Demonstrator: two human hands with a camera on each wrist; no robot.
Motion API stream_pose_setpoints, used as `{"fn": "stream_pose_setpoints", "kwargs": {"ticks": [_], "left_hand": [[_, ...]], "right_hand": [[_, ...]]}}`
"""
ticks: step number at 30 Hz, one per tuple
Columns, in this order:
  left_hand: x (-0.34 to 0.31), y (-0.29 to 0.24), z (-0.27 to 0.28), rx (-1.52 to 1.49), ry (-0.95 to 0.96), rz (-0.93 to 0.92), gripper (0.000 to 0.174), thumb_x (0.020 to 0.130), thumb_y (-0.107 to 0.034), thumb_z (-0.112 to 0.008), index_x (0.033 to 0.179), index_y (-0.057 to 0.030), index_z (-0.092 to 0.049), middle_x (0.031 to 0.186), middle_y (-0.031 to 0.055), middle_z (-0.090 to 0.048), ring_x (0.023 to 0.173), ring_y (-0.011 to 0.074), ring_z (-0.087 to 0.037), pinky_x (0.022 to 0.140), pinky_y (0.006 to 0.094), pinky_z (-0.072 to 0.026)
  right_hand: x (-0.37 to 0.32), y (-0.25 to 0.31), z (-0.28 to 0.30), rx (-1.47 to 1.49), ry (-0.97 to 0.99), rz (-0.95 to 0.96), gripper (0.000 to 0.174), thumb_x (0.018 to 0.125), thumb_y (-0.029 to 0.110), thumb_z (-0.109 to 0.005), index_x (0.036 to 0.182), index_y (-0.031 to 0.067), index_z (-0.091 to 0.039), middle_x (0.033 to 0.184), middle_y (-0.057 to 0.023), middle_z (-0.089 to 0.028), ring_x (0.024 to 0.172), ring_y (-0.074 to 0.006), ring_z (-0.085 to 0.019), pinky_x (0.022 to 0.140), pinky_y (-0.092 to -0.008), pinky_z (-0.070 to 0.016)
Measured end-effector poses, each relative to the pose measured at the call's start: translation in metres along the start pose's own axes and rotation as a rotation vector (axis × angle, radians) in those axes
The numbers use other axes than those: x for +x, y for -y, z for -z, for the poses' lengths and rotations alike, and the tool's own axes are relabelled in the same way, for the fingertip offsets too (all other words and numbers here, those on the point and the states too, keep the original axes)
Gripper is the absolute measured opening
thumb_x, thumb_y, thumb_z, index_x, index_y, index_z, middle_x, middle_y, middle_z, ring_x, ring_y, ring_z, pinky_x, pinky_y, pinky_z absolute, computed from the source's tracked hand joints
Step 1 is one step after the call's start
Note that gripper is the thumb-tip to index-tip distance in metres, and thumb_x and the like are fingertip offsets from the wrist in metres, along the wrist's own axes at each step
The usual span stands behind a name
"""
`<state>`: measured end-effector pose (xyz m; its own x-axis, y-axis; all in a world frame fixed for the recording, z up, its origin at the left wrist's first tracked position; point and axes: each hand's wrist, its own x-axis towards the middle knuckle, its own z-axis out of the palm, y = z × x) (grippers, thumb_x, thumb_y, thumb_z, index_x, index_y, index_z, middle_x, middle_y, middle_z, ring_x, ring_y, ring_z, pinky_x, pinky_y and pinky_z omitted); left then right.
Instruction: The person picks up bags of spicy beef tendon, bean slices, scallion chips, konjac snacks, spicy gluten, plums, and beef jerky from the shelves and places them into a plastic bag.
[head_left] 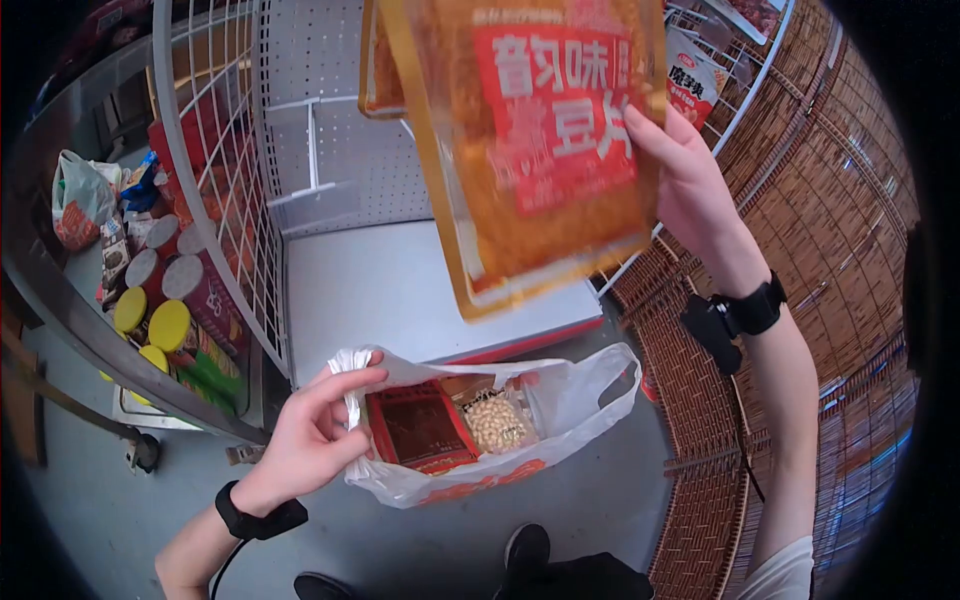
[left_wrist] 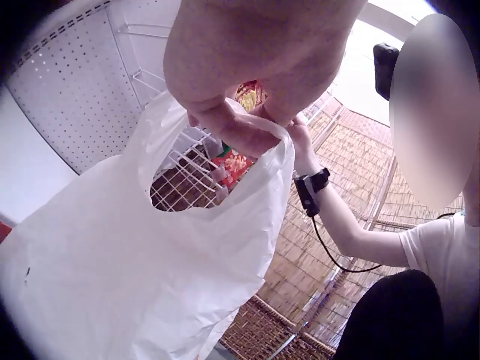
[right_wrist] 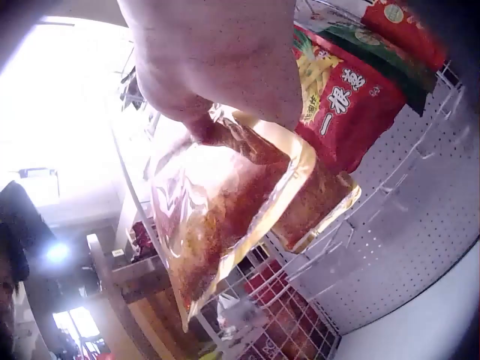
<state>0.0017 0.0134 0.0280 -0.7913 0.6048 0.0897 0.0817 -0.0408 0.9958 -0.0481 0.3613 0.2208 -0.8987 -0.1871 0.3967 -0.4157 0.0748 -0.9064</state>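
In the head view my right hand (head_left: 690, 180) grips the right edge of a large orange and gold snack package (head_left: 560, 225) with a red label, held up above the shelf. My left hand (head_left: 315, 435) pinches the left rim of a white plastic bag (head_left: 590, 400), whose mouth is open. Inside lie a dark red packet (head_left: 415, 425) and a clear pack of pale beans or nuts (head_left: 497, 422). In the left wrist view my left hand (left_wrist: 259, 67) holds the bag (left_wrist: 150, 270) by its handle. The right wrist view shows my right hand (right_wrist: 217, 67) gripping the package (right_wrist: 217, 202).
Behind the bag is a white shelf (head_left: 350, 290) with a pegboard back and a wire side panel (head_left: 225, 150). Lidded canisters (head_left: 180, 325) stand at the left, near another filled bag (head_left: 83, 205). Woven wicker (head_left: 800, 200) lines the right. Red packages (right_wrist: 356, 105) hang beside the held one.
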Motion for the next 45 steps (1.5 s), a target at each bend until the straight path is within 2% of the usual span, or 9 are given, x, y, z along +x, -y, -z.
{"fn": "stream_pose_setpoints", "kwargs": {"ticks": [7, 14, 17, 26, 29, 34, 41, 43, 45], "left_hand": [[-0.006, 0.002, -0.006, -0.055, -0.062, 0.035, 0.062, 0.07, 0.013, -0.049, 0.13, -0.0013, -0.052, 0.142, 0.0092, -0.041, 0.07, -0.0013, -0.046, 0.057, 0.0127, -0.0452], [-0.008, -0.004, -0.012, -0.043, -0.09, 0.002, 0.063, 0.069, 0.012, -0.05, 0.13, -0.0022, -0.052, 0.143, 0.0106, -0.042, 0.067, -0.0016, -0.045, 0.056, 0.0127, -0.0443], [-0.011, -0.004, -0.012, 0.058, -0.061, 0.01, 0.061, 0.07, 0.011, -0.052, 0.129, -0.0036, -0.054, 0.143, 0.0106, -0.043, 0.061, -0.0021, -0.039, 0.054, 0.012, -0.0417], [-0.015, -0.007, -0.011, 0.046, -0.042, 0.012, 0.061, 0.07, 0.011, -0.054, 0.129, -0.0042, -0.054, 0.142, 0.0115, -0.043, 0.059, -0.0022, -0.036, 0.054, 0.0117, -0.041], [-0.014, -0.009, -0.01, 0.036, 0.001, 0.05, 0.061, 0.072, 0.015, -0.047, 0.132, 0.0027, -0.049, 0.148, 0.0128, -0.036, 0.074, 0.0047, -0.059, 0.061, 0.0191, -0.0526], [-0.014, -0.007, -0.005, -0.001, 0.006, 0.065, 0.061, 0.072, 0.016, -0.047, 0.132, 0.0023, -0.049, 0.149, 0.0132, -0.035, 0.073, 0.0061, -0.061, 0.061, 0.0196, -0.053], [-0.009, 0.002, -0.001, -0.049, -0.025, 0.013, 0.061, 0.071, 0.013, -0.051, 0.13, -0.0034, -0.053, 0.142, 0.0123, -0.04, 0.07, -0.001, -0.051, 0.059, 0.0142, -0.0495], [-0.006, 0.002, -0.003, -0.066, -0.029, 0.01, 0.059, 0.073, 0.013, -0.052, 0.129, -0.0039, -0.053, 0.142, 0.0116, -0.041, 0.068, -0.0013, -0.047, 0.059, 0.0139, -0.049], [-0.004, 0.004, -0.002, -0.066, -0.026, -0.003, 0.058, 0.073, 0.012, -0.052, 0.129, -0.0036, -0.053, 0.142, 0.0114, -0.041, 0.067, -0.0011, -0.047, 0.06, 0.0138, -0.0491]], "right_hand": [[-0.106, -0.05, 0.001, -0.024, 0.18, -0.513, 0.051, 0.092, 0.017, -0.062, 0.137, 0.0022, -0.042, 0.126, -0.0043, -0.058, 0.111, -0.0097, -0.056, 0.096, -0.0284, -0.0465], [-0.202, -0.133, -0.004, 0.289, 0.419, -1.27, 0.056, 0.095, 0.013, -0.057, 0.145, 0.0028, -0.033, 0.134, -0.0099, -0.053, 0.117, -0.0158, -0.056, 0.1, -0.0323, -0.0462], [-0.218, -0.154, -0.013, 0.515, 0.262, -1.471, 0.053, 0.096, 0.012, -0.055, 0.144, 0.001, -0.034, 0.132, -0.0119, -0.054, 0.116, -0.0181, -0.057, 0.098, -0.0335, -0.0488], [-0.191, -0.226, -0.02, 0.585, -0.049, -1.392, 0.039, 0.097, 0.009, -0.052, 0.133, -0.0043, -0.043, 0.127, -0.0161, -0.057, 0.113, -0.0247, -0.06, 0.096, -0.0365, -0.0516], [-0.196, -0.258, -0.019, 0.39, -0.12, -1.272, 0.036, 0.097, 0.009, -0.052, 0.13, -0.0029, -0.047, 0.123, -0.0146, -0.059, 0.109, -0.022, -0.061, 0.094, -0.0346, -0.0518], [-0.265, -0.341, 0.004, -0.223, 0.014, -1.084, 0.043, 0.092, 0.023, -0.064, 0.129, 0.0034, -0.051, 0.113, -0.0088, -0.063, 0.094, -0.0168, -0.063, 0.084, -0.032, -0.0517], [-0.248, -0.282, 0.009, -0.764, 0.172, -0.979, 0.048, 0.089, 0.037, -0.065, 0.119, 0.0006, -0.056, 0.09, -0.0112, -0.066, 0.084, -0.0192, -0.063, 0.079, -0.0318, -0.0505], [-0.233, -0.271, 0.025, -0.993, 0.734, -0.851, 0.042, 0.09, 0.038, -0.062, 0.11, 0.0008, -0.061, 0.082, -0.013, -0.065, 0.08, -0.0204, -0.063, 0.077, -0.034, -0.0507], [-0.2, -0.236, 0.024, -0.938, 0.699, -0.767, 0.038, 0.09, 0.035, -0.062, 0.107, 0.0009, -0.062, 0.082, -0.0127, -0.065, 0.079, -0.0201, -0.063, 0.074, -0.0338, -0.0506]]}}
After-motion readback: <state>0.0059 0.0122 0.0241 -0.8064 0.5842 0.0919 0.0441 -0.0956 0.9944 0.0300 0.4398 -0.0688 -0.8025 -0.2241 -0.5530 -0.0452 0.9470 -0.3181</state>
